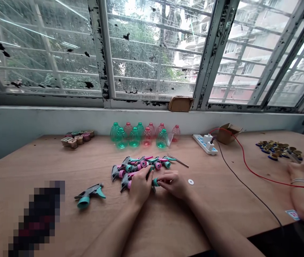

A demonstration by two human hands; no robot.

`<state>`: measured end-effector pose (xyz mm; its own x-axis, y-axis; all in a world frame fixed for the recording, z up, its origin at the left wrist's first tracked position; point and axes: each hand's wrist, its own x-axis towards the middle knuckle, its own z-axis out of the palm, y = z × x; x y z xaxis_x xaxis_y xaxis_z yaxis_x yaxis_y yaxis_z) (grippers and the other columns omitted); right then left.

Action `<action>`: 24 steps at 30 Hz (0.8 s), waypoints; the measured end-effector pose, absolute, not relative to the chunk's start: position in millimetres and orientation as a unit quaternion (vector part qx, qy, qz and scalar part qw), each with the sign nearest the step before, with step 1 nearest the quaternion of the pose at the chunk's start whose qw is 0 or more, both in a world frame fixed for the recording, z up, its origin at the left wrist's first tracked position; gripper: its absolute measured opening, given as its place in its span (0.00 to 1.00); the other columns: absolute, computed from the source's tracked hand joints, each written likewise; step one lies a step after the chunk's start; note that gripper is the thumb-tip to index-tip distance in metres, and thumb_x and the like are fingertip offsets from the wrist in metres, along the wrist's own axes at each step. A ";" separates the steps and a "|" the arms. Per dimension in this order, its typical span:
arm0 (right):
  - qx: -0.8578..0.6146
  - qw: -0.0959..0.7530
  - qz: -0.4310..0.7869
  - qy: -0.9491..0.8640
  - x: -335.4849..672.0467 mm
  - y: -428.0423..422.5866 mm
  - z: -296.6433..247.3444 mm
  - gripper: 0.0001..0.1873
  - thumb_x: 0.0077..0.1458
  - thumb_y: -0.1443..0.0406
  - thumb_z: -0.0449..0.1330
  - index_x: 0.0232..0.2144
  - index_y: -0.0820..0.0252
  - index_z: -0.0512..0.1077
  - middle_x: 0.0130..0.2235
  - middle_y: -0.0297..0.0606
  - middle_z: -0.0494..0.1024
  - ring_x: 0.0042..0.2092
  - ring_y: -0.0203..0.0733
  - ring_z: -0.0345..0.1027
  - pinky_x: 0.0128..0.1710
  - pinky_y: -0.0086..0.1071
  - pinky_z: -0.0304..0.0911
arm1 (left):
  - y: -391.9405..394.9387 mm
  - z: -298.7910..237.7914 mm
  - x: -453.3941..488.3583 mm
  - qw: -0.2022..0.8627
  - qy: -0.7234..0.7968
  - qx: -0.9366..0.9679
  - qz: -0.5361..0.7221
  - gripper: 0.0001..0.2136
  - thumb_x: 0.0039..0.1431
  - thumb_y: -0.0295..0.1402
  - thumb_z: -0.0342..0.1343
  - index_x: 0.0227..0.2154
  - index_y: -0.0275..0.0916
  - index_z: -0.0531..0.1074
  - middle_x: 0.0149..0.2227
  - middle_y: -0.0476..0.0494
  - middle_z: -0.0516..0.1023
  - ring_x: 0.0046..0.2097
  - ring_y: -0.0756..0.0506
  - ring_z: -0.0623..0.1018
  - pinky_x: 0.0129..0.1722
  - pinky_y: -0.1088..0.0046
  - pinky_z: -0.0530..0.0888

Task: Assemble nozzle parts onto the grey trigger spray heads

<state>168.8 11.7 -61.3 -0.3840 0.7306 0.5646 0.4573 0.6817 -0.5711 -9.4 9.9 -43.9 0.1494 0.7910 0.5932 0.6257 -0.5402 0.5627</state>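
Observation:
My left hand (141,186) is closed around a trigger spray head, mostly hidden by the fingers. Its teal collar (155,182) points right, and the fingertips of my right hand (173,182) pinch at that collar's open end. Whether they also hold something small there, I cannot tell. Just beyond my hands lies a pile of grey, teal and pink spray heads (121,174). Another spray head (84,202), grey with a teal collar and trigger, rests apart on the left. A white washer (191,182) lies flat to the right of my right hand.
Green bottles (121,138) and pink bottles (147,137) stand along the wall. Behind the pile lies a thin metal rod (180,161). A power strip (204,144) with red and black cables sits right of centre. At far right, another person's hands (303,170) work beside small gold-and-blue parts (275,149).

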 end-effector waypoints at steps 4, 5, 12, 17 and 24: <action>-0.369 0.412 0.152 -0.819 168.9 10.9 -60.0 0.08 0.54 0.62 0.61 0.33 0.56 0.80 0.26 0.36 0.76 0.25 0.33 0.64 0.26 0.26 0.59 | 8.9 -43.0 -9.3 0.063 0.477 0.762 0.432 0.13 0.63 0.34 0.48 0.44 0.40 0.74 0.43 0.41 0.80 0.44 0.42 0.78 0.45 0.68 0.73; -0.369 0.410 0.151 -0.820 168.8 10.5 -59.3 0.08 0.54 0.62 0.62 0.33 0.56 0.80 0.26 0.36 0.76 0.25 0.33 0.64 0.26 0.26 0.59 | 8.7 -42.7 -9.4 0.059 0.476 0.766 0.428 0.13 0.63 0.34 0.48 0.44 0.40 0.74 0.43 0.41 0.80 0.44 0.42 0.78 0.45 0.68 0.73; -0.377 0.424 0.171 -0.805 168.0 8.6 -56.3 0.06 0.52 0.65 0.62 0.30 0.57 0.80 0.24 0.35 0.78 0.24 0.33 0.63 0.24 0.25 0.56 | 8.0 -40.3 -10.1 0.048 0.476 0.772 0.419 0.13 0.63 0.35 0.48 0.45 0.40 0.74 0.43 0.41 0.80 0.44 0.41 0.78 0.45 0.67 0.73; -0.389 0.428 0.163 -0.800 168.8 8.0 -56.4 0.07 0.52 0.63 0.62 0.27 0.59 0.80 0.22 0.35 0.77 0.22 0.32 0.62 0.23 0.25 0.54 | 7.4 -40.0 -9.4 0.057 0.460 0.781 0.418 0.13 0.63 0.35 0.47 0.45 0.40 0.73 0.43 0.42 0.79 0.44 0.42 0.78 0.45 0.67 0.72; -0.396 0.430 0.152 -0.797 167.7 8.3 -57.5 0.08 0.49 0.65 0.61 0.20 0.60 0.76 0.20 0.34 0.73 0.22 0.32 0.61 0.22 0.25 0.53 | 6.0 -39.1 -7.6 0.068 0.445 0.789 0.418 0.13 0.62 0.34 0.47 0.46 0.41 0.73 0.44 0.42 0.78 0.45 0.42 0.77 0.47 0.68 0.71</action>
<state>167.7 8.3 -57.5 -0.3162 0.7619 0.5653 0.5002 0.6402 -0.5830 -7.6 6.0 -39.1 0.2546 0.7596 0.5985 0.6462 -0.5940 0.4791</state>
